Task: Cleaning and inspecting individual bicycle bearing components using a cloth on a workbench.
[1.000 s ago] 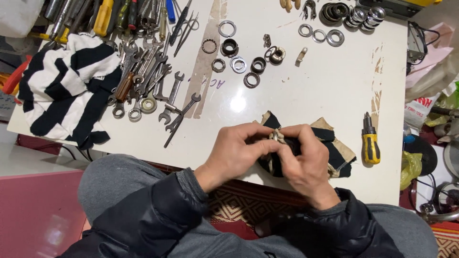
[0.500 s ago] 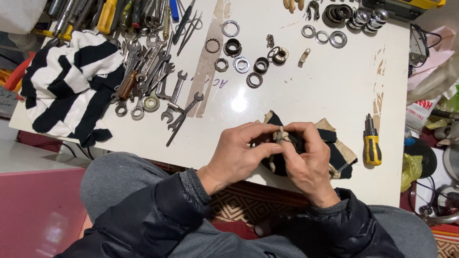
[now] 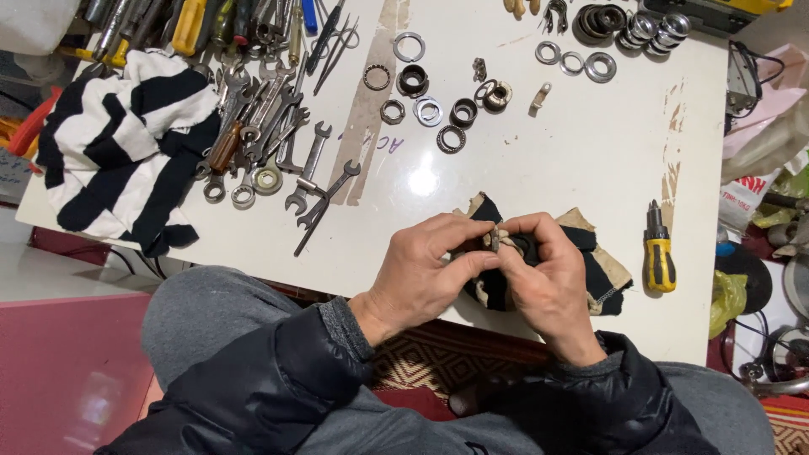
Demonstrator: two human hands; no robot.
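The work surface is a white tabletop (image 3: pixel 539 160) with a glossy finish; a bright reflection of an overhead light source (image 3: pixel 421 181) appears near its centre. A brown worn strip (image 3: pixel 371 101) runs across the top, and smaller brown scuffs (image 3: pixel 672 160) mark the right side. Below the near table edge lies a patterned woven mat (image 3: pixel 438 358) in brown and cream. The floor at lower left is red (image 3: pixel 59 371), bordered by a pale band (image 3: pixel 50 265). To the right of the table, plastic bags (image 3: pixel 763 143) and assorted clutter occupy the floor.
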